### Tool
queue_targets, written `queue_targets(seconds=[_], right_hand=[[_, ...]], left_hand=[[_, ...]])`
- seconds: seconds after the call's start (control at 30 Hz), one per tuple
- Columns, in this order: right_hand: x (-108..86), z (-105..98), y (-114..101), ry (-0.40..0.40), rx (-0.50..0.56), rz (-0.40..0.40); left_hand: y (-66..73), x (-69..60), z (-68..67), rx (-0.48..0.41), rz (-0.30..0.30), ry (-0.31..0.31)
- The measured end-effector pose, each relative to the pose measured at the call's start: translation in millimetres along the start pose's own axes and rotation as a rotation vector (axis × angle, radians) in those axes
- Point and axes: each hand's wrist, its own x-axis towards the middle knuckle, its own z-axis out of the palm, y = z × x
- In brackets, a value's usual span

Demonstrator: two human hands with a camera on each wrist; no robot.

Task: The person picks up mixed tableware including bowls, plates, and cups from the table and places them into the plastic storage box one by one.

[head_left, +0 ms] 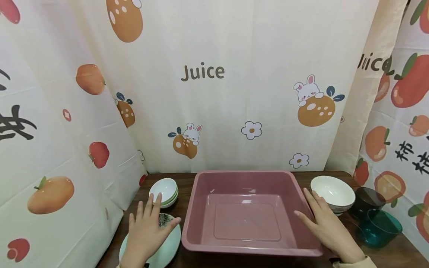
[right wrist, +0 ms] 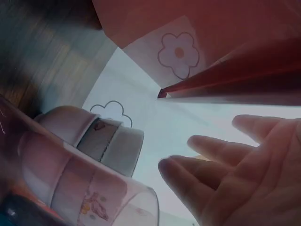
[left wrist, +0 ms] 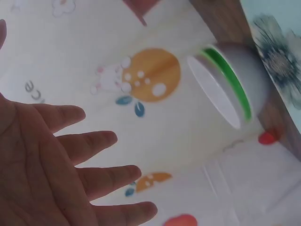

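Note:
In the head view my left hand (head_left: 145,232) hovers over a pale green plate (head_left: 169,243), fingers spread, just below a stack of small bowls (head_left: 163,189). The left wrist view shows that palm (left wrist: 42,174) with nothing in it; the green-banded bowls (left wrist: 230,84) stand apart from it. My right hand (head_left: 326,225) has its fingers extended at the right rim of a pink basin (head_left: 246,219); whether it touches is unclear. Beside those fingers are larger white bowls (head_left: 333,193). In the right wrist view the hand (right wrist: 254,174) holds nothing, near the stacked bowls (right wrist: 94,136).
A dark cup (head_left: 366,203) and a teal cup (head_left: 378,229) stand at the right on the dark wooden table (head_left: 201,260). Behind and at both sides hangs a printed curtain (head_left: 218,100). The basin takes up the middle of the table.

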Motion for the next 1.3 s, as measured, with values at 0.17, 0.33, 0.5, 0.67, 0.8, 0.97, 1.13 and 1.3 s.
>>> queue_targets(seconds=[0.17, 0.33, 0.5, 0.67, 0.8, 0.97, 1.13, 1.3], right_hand=[[0.5, 4.1, 1.4, -0.012, 0.040, -0.003], [0.4, 7.0, 3.1, -0.026, 0.030, 0.031], [1.1, 10.4, 6.3, -0.041, 0.010, 0.081], [0.7, 13.5, 9.2, -0.058, -0.002, 0.106], [0.8, 14.8, 10.1, -0.044, 0.004, 0.104], [3.2, 14.3, 9.2, -0.035, 0.002, 0.121], [5.2, 12.9, 7.3, -0.043, -0.001, 0.140], [6.4, 12.1, 5.1, -0.076, 0.012, 0.173]], left_hand=[[-22.3, -3.9, -1.9, -0.001, -0.086, -0.049], [-42.3, -6.9, -2.7, 0.018, -0.104, -0.031], [-63.3, -6.7, 1.0, -0.048, -0.110, 0.007], [-88.5, -4.2, 10.6, -0.096, -0.162, -0.040], [-106.8, 1.8, 16.5, -0.107, -0.207, -0.105], [-123.6, 6.0, 24.5, -0.109, -0.222, -0.128], [-137.9, 3.4, 32.3, -0.114, -0.234, -0.215], [-149.7, -0.9, 40.2, -0.154, -0.295, -0.351]])
